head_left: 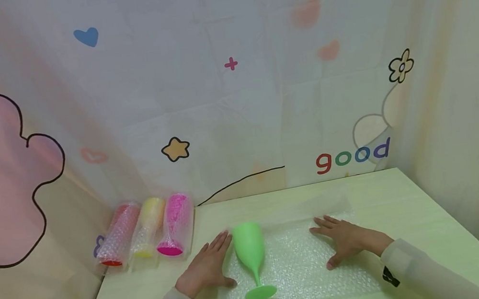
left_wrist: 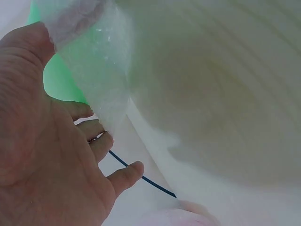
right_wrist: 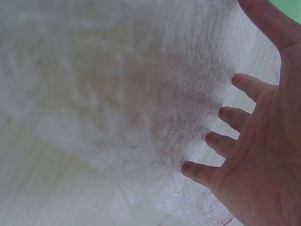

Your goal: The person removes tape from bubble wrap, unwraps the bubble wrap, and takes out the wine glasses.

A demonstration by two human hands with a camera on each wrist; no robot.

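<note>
A green plastic goblet (head_left: 249, 247) lies on its side on a sheet of bubble wrap (head_left: 294, 264), its foot toward the near edge. My left hand (head_left: 207, 265) is beside the goblet at the sheet's left edge, fingers extended. In the left wrist view the bubble wrap (left_wrist: 101, 61) partly covers the thumb, with green showing behind. Out to the right, my right hand (head_left: 345, 238) has its fingers spread over the sheet. The right wrist view shows those fingertips (right_wrist: 190, 168) touching the wrap, the palm holding nothing.
Three wrapped goblets lie side by side at the table's back left: a red one (head_left: 119, 233), a yellow one (head_left: 148, 225) and a pink one (head_left: 176, 223). A printed curtain (head_left: 227, 107) hangs along the back edge of the pale table (head_left: 383, 203).
</note>
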